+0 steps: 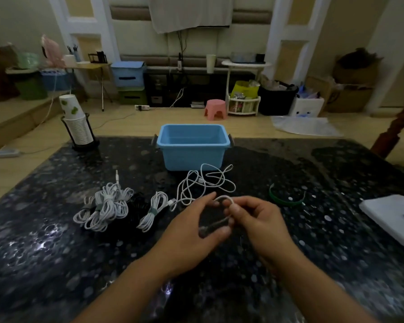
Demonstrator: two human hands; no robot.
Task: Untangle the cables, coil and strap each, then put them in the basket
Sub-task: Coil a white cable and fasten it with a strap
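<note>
A loose white cable [203, 183] lies in loops on the dark table in front of the blue basket [193, 145]. My right hand [254, 217] pinches one end of this cable in a small loop. My left hand [196, 227] is beside it, fingers curled loosely around the same cable end. To the left lie strapped white coils: a big bundle [105, 206] and a smaller coil [153, 210]. A black coiled cable [135, 206] lies between them, hard to make out. Green straps [286, 197] lie to the right.
A holder with stacked paper cups [77, 127] stands at the table's far left corner. A white folded cloth [394, 215] lies at the right edge. Beyond the table are a pink stool [216, 109], storage boxes and shelves on the floor.
</note>
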